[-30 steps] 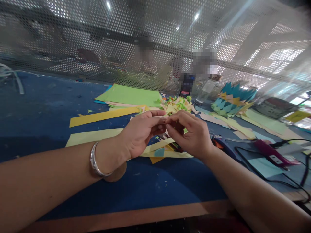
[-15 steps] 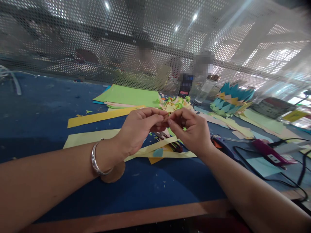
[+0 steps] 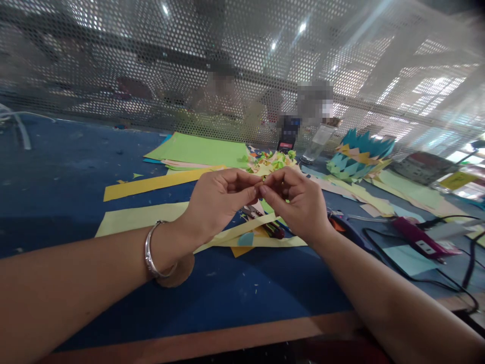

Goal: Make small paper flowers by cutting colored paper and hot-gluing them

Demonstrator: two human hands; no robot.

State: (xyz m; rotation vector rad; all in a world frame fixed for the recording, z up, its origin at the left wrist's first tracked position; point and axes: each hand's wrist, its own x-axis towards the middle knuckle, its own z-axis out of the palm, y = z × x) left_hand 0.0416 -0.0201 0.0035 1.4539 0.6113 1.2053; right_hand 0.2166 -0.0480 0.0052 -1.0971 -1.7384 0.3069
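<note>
My left hand (image 3: 220, 202) and my right hand (image 3: 297, 199) meet fingertip to fingertip above the blue table. Both are closed in a pinch; whatever sits between the fingertips is too small and covered to make out. Beneath them lie pale yellow paper strips (image 3: 231, 233) and a pair of scissors (image 3: 273, 230), partly hidden by my right hand. Just beyond the fingers is a heap of small folded green and cream paper pieces (image 3: 278, 161). A round brown disc (image 3: 182, 273) rests under my left wrist, partly covered by it.
Green sheets (image 3: 208, 150) are stacked behind a yellow strip (image 3: 151, 184). At the back stand a phone (image 3: 288, 134), a clear bottle (image 3: 318, 142) and a zigzag paper crown (image 3: 364, 154). A purple power strip (image 3: 424, 237) with black cables lies right. A perforated metal screen (image 3: 151, 65) closes the back.
The fingertips have shifted slightly, and my left thumb now lies straighter against the right fingertips. The objects on the table stay where they were.
</note>
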